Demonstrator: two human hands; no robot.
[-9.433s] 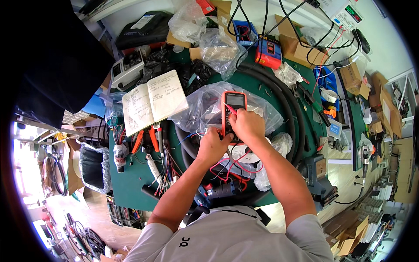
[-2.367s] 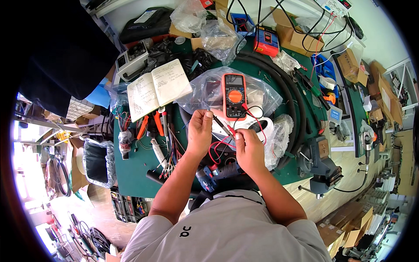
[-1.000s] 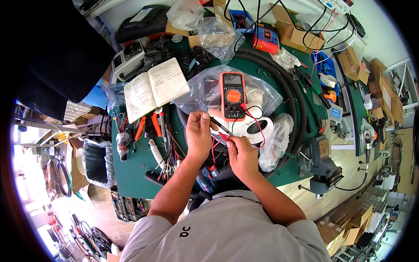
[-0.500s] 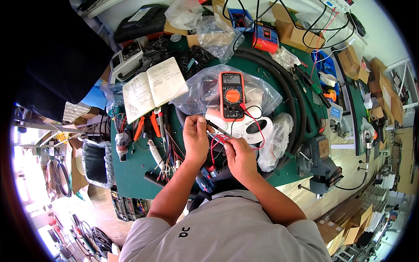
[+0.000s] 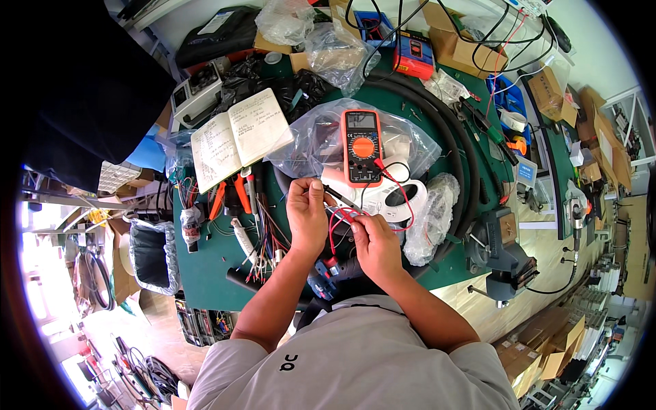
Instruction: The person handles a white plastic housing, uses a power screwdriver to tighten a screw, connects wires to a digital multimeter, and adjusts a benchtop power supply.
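My left hand (image 5: 307,217) is closed, its thumb up beside the end of a black test probe (image 5: 339,197). What its fingers pinch is too small to make out. My right hand (image 5: 377,249) is closed around the test probes, fingers pinched at their near end, with a red lead (image 5: 333,236) looping below. Just beyond both hands, an orange-and-black multimeter (image 5: 362,147) rests on a white device (image 5: 369,198) with an oval dark opening. Red and black leads run from the meter's lower sockets.
An open notebook (image 5: 241,137) lies left of the meter, above orange-handled pliers (image 5: 218,199) and loose wires (image 5: 268,239). Thick black hose (image 5: 462,157) curves round the right side. A bench vise (image 5: 502,253) stands at the right edge. Bubble wrap (image 5: 432,219) sits near my right hand.
The view has shifted very slightly. Both hands keep nearly the same pose, with the probes turned a little between them.
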